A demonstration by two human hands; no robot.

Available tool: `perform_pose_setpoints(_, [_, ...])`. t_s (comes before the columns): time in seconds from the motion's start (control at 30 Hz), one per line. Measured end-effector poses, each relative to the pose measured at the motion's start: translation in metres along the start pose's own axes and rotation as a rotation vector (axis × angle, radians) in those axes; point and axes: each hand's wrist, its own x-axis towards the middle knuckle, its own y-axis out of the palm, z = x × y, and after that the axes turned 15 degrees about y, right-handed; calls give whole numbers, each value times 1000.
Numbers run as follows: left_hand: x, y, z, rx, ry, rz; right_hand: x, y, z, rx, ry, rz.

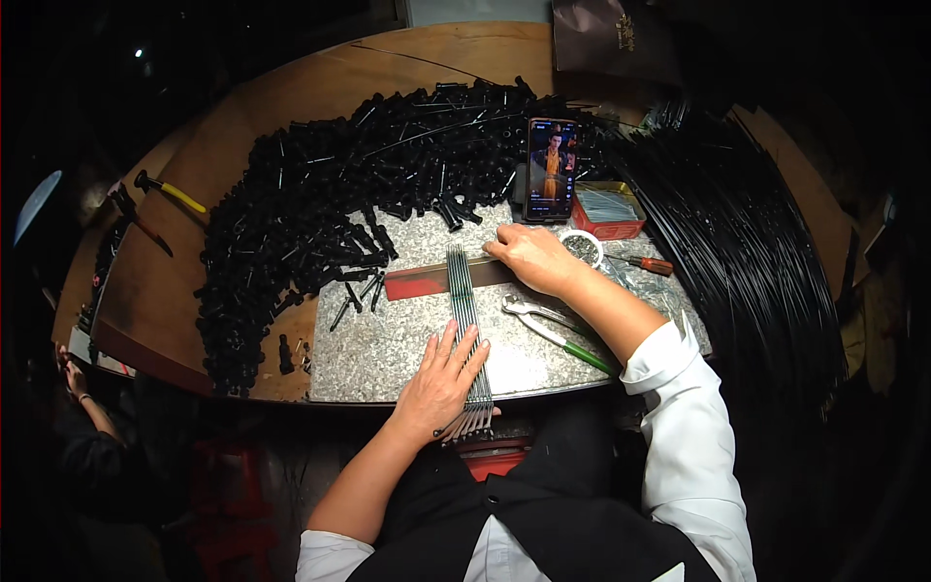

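A row of thin dark metal rods [465, 308] lies side by side across a flat red-and-dark bar [417, 282] on the speckled stone slab. My left hand [436, 386] rests over the rods near the slab's front edge, fingers stretched along them. Its thumb tip shows past their other side, underneath. Several bent rod ends stick out over the edge by that palm. My right hand [536, 260] is closed at the right part of the bar, with its fingertips curled on it; the palm hides that end. Green-handled pincers [558, 335] lie below my right wrist.
Black plastic tubular parts [320, 175] are heaped behind and left. A lit phone [551, 170] stands beside a red box [609, 211] of thin pins. Nearby are a white round tub [582, 247] and a screwdriver [648, 264]. Long black rods [747, 233] fill the right side; a yellow-handled hammer [175, 192] lies left.
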Motion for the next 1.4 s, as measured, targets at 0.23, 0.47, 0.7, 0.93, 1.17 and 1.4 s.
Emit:
perform_pose_setpoints(0.23, [-3, 6, 3, 52, 8, 8, 1, 0, 0, -3, 10, -12])
perform_pose_setpoints(0.47, [-1, 3, 2, 0, -16, 27, 2, 2, -2, -6, 3, -10])
perform_pose_setpoints(0.7, [-1, 3, 3, 75, 1, 56, 2, 1, 3, 20, 33, 10])
perform_pose_setpoints(0.93, [-1, 0, 1, 21, -15, 41, 5, -3, 0, 110, 88, 44])
perform_pose_setpoints(1.17, [-1, -1, 1, 31, -4, 46, 8, 3, -3, 118, 49, 69])
perform_pose_setpoints(1.4, [-1, 4, 4, 116, 19, 74, 14, 3, 2, 131, -23, 7])
